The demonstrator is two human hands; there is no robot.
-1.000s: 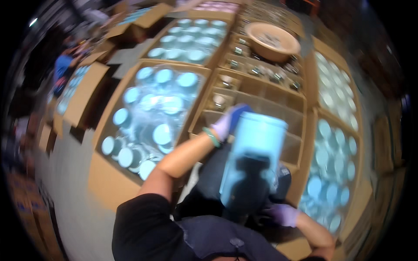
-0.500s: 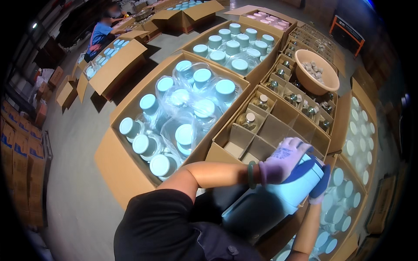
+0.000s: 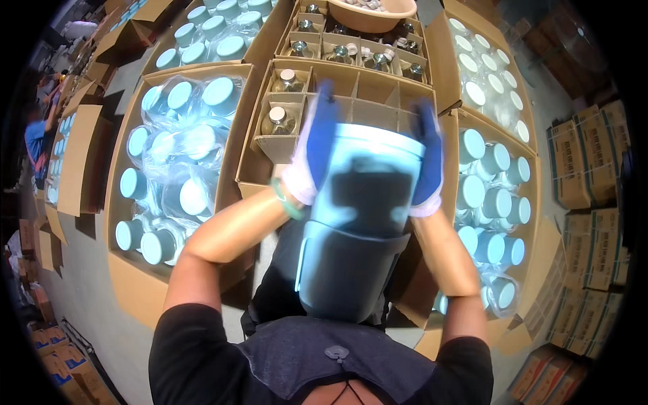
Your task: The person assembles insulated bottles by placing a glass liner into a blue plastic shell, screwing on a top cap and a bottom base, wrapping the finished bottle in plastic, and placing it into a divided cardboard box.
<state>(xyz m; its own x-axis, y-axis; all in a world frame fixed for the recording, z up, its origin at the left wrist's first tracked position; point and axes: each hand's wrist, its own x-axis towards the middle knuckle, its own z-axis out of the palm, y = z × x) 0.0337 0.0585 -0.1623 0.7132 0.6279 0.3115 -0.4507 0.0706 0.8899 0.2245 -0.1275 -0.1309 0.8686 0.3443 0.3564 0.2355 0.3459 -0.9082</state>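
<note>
I hold a stack of pale blue plastic buckets (image 3: 361,216) upright against my chest, bottom end up. My left hand (image 3: 312,152), in a blue and white glove, grips its left side. My right hand (image 3: 425,158), gloved the same way, presses its right side. Just beyond the stack lies a cardboard box with dividers (image 3: 351,101); a few cells at its left hold glass jars (image 3: 278,121), the other cells stand empty.
Open cartons of jars with light blue lids wrapped in plastic lie to my left (image 3: 179,155) and right (image 3: 496,196). A tan bowl (image 3: 368,8) rests on a further divided box. Stacked sealed cartons (image 3: 590,223) line the right. A person in blue (image 3: 37,135) works far left.
The bucket stack has come from low on my right to upright in front of me. My right hand has come up onto its right side, and the view has swung left.
</note>
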